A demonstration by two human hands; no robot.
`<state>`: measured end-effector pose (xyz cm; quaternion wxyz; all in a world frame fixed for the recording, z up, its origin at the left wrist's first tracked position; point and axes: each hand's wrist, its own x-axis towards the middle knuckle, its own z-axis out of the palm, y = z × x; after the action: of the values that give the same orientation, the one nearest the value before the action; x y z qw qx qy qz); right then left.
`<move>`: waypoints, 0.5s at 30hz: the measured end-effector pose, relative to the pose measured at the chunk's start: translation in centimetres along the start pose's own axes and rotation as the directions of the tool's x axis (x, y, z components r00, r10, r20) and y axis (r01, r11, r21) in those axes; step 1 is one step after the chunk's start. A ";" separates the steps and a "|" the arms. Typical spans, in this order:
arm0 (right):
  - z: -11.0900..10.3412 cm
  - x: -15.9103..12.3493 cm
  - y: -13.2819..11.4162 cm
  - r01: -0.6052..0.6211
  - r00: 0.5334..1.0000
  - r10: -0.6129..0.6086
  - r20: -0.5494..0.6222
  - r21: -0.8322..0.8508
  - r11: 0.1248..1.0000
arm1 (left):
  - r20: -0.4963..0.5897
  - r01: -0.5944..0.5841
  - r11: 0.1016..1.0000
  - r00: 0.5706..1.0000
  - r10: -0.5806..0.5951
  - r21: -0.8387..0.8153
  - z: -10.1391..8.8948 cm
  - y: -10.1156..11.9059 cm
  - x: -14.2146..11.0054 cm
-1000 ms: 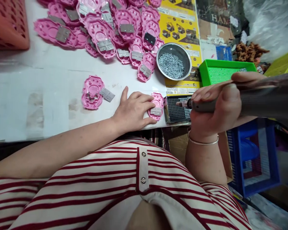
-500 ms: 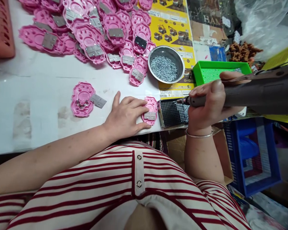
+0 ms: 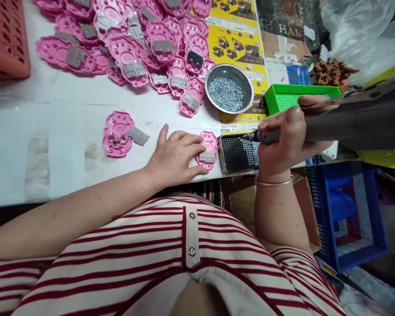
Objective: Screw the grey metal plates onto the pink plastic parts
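My left hand (image 3: 173, 160) rests on the white table with its fingers and thumb holding the left edge of a pink plastic casing (image 3: 210, 141). A grey metal plate (image 3: 207, 156) lies across the lower part of that casing. My right hand (image 3: 281, 147) is wrapped round a dark grey electric screwdriver (image 3: 329, 125), held nearly level. Its bit points left and down at a black perforated screw tray (image 3: 230, 153), whose right side holds rows of screws. Whether a screw is on the bit is too small to tell.
A metal bowl (image 3: 211, 100) of small screws stands behind the tray, with a green tray (image 3: 273, 100) to its right. Pink casings (image 3: 127, 50) are heaped at the back. Another casing (image 3: 119, 120) with a loose plate lies left. An orange basket (image 3: 6, 39) stands far left.
The view has shifted slightly, so the table's things appear a little further right. My left hand stays on the pink casing, and the screwdriver's bit remains at the screw tray.
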<state>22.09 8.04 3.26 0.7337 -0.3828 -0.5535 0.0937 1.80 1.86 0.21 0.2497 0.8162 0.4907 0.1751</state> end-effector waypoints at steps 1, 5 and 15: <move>0.2 0.1 -0.7 0.003 0.999 -0.002 -0.032 0.037 0.999 | 0.001 0.004 1.000 1.000 -0.004 -0.002 0.0 0.0 0.0; 1.6 -0.5 -4.1 -0.080 0.996 0.084 -0.006 0.248 0.965 | 0.002 0.013 1.000 1.000 -0.013 -0.010 -0.2 0.1 0.3; 1.8 -4.8 -4.4 -0.304 0.857 0.288 0.428 -0.030 0.952 | 0.034 0.047 0.999 0.998 -0.046 -0.027 -0.7 0.4 0.8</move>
<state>17.51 3.14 2.84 0.5787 -0.4192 -0.6332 0.2974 2.08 2.61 1.04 0.2731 0.8039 0.5029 0.1623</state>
